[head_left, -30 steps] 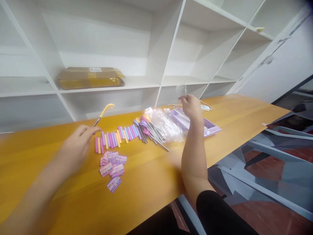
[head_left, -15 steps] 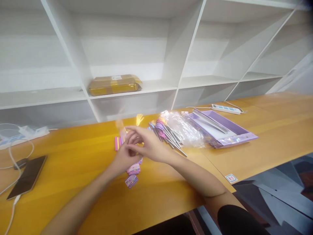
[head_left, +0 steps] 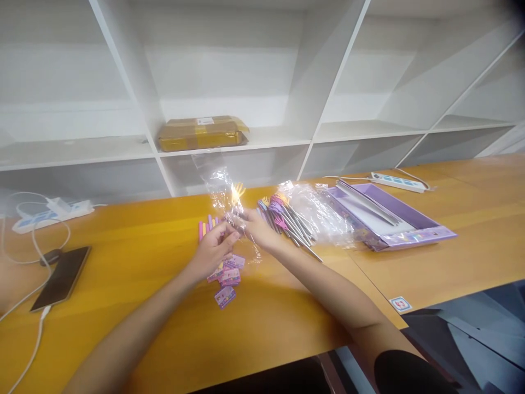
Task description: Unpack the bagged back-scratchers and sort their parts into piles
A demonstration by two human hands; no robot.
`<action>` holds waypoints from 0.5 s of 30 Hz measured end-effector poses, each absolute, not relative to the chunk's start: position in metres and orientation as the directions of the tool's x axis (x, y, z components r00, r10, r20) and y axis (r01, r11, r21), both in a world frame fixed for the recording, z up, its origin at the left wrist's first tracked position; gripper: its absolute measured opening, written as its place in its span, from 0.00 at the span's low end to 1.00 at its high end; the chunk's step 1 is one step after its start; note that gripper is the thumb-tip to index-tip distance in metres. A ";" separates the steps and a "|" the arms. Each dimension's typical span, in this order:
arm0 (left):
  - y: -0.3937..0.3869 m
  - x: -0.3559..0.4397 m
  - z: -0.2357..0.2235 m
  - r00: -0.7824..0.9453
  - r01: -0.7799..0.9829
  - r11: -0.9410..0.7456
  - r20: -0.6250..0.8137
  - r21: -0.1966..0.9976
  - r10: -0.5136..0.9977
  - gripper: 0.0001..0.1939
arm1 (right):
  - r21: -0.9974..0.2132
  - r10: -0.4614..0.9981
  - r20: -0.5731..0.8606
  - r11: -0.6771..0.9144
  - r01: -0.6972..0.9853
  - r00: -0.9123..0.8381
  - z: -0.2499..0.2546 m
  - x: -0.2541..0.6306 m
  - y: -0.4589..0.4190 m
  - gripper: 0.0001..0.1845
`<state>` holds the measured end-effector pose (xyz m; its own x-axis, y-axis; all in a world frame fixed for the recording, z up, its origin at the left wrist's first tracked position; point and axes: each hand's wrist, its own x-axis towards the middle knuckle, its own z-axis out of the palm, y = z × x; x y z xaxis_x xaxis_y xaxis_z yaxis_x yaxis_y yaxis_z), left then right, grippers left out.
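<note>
A clear plastic bag (head_left: 219, 183) stands up between my hands, its upper end pointing away from me. My left hand (head_left: 214, 250) pinches the near part of it with bent fingers. My right hand (head_left: 259, 229) is closed on the bag's right side. A yellow hand-shaped back scratcher head (head_left: 237, 192) shows by the bag; I cannot tell whether it is inside or behind. Just beyond my left hand lie pink, yellow and purple sticks (head_left: 204, 230). Small purple printed cards (head_left: 225, 296) are scattered below my hands.
Back scratchers with metal rods (head_left: 293, 219) lie in a pile right of my hands. Beside them are more clear bags (head_left: 322, 219) and a purple box (head_left: 414, 236). A phone (head_left: 61, 278) with cables and a power strip (head_left: 53, 216) lie left. A taped parcel (head_left: 200, 134) sits on the shelf.
My hands have moved slightly apart, the right one drawing back to the right. The clear bag now stands plainly in view between them. The view has shifted a little to the left.
</note>
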<state>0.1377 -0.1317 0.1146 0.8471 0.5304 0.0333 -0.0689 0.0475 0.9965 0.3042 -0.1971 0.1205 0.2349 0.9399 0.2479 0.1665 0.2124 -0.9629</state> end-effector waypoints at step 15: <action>-0.095 0.117 0.149 0.308 -0.539 -0.224 0.438 0.812 0.845 0.19 | -0.510 0.746 0.656 0.326 0.796 0.114 0.155 0.296 -0.249 0.25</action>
<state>0.1168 -0.0953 0.1490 0.3080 0.8446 0.4379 -0.5395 -0.2240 0.8117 0.2961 -0.2487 0.1549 0.1144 0.7461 0.6559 0.7963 0.3258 -0.5096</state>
